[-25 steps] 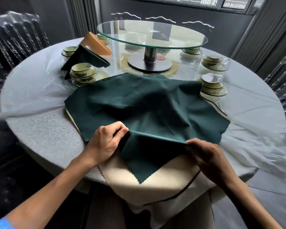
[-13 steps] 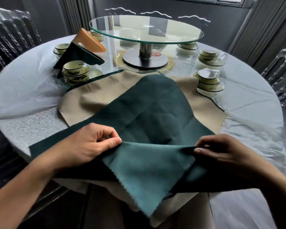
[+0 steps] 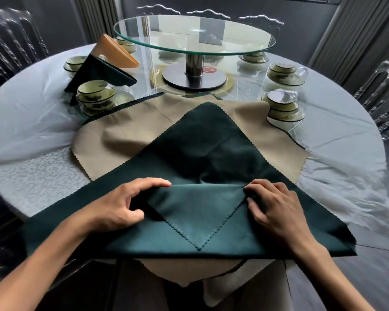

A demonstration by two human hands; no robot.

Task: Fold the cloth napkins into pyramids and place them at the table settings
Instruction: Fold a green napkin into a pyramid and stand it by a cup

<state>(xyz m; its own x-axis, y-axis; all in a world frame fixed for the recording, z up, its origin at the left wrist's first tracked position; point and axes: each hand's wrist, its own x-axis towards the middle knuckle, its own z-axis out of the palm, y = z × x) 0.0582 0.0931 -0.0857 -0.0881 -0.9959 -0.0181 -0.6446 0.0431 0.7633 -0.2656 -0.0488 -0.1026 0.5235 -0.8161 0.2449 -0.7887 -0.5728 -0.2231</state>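
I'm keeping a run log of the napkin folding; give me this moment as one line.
step: first fold | left hand: pinching green napkin fold | right hand: pinching fold | corner flap: turned toward person | beneath: beige napkin | pyramid: not formed

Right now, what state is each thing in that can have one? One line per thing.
Dark green napkin: spread out, near corner folded up into a triangular flap.
Left hand: gripping the flap's left end.
Right hand: pinching the flap's right end.
Beige napkin: flat beneath the green one.
Folded green napkin: finished, standing.
Folded orange napkin: finished, standing.
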